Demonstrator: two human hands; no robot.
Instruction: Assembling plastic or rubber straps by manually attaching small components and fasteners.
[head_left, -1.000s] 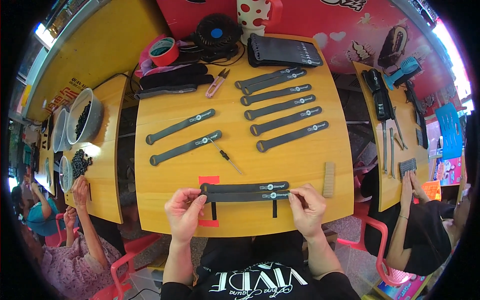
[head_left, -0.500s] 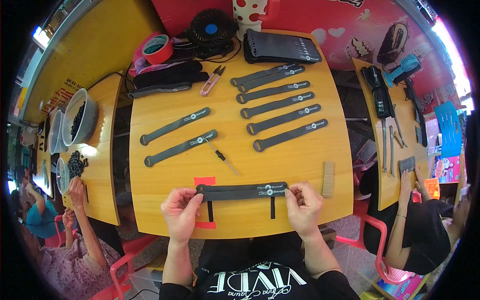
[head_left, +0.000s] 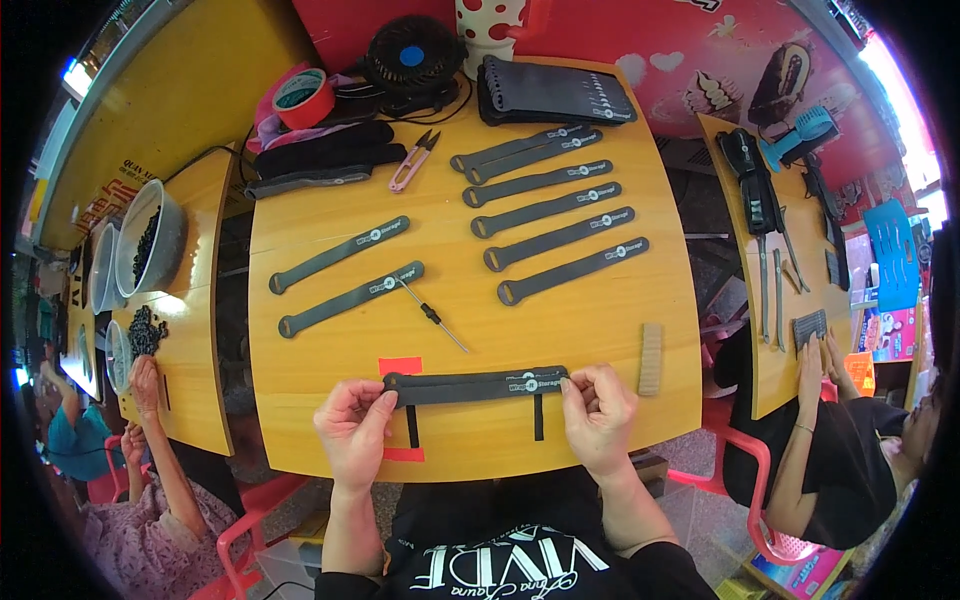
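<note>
My left hand (head_left: 352, 425) pinches the holed end of a pair of dark grey straps (head_left: 460, 388) near the table's front edge. At their rounded, printed end, my right hand (head_left: 602, 418) has thumb and fingers closed on them. The straps lie one over the other, with a thin strip of the rear one showing along the far edge. Under them run two short black strips (head_left: 413, 426) on the tabletop, and red tape (head_left: 401, 366) marks the left side. Beyond my left hand are two single straps (head_left: 340, 254) and a thin double-ended hook tool (head_left: 431, 313).
More loose straps (head_left: 573, 270) lie at the far right, below a stack of straps (head_left: 557, 92). Pink snips (head_left: 414, 162), a tape roll (head_left: 303, 98) and a black fan (head_left: 411, 58) sit at the back. A ribbed beige block (head_left: 650, 360) lies right. People work at both side tables.
The two straps between my hands have come closer into line, the front one now covering more of the rear one. Both hands keep their hold.
</note>
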